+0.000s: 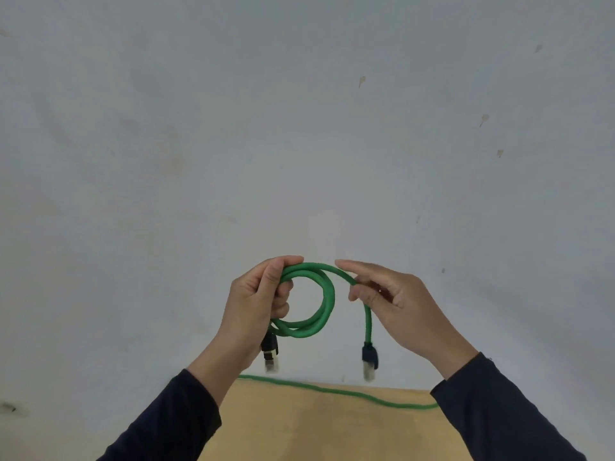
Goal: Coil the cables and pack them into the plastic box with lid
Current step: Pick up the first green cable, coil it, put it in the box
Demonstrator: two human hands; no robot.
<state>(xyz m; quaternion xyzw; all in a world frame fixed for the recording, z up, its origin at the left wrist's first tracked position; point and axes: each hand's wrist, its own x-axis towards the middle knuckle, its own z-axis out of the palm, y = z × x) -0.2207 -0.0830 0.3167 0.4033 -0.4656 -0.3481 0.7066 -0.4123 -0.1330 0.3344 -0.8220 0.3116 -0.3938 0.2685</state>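
A green network cable (pixel 324 304) hangs in the air in front of a grey wall, wound into a small double loop. My left hand (pixel 256 304) grips the left side of the loop, and one black plug (pixel 269 349) dangles below it. My right hand (pixel 396 304) pinches the free tail just right of the loop, and its black plug (pixel 369 359) hangs down from there. A second green cable (pixel 332 390) lies stretched across the far edge of the wooden table (pixel 316 427). No plastic box is in view.
The grey wall (pixel 299 128) with a few small marks fills most of the view. Only the far strip of the light wooden table shows between my dark sleeves.
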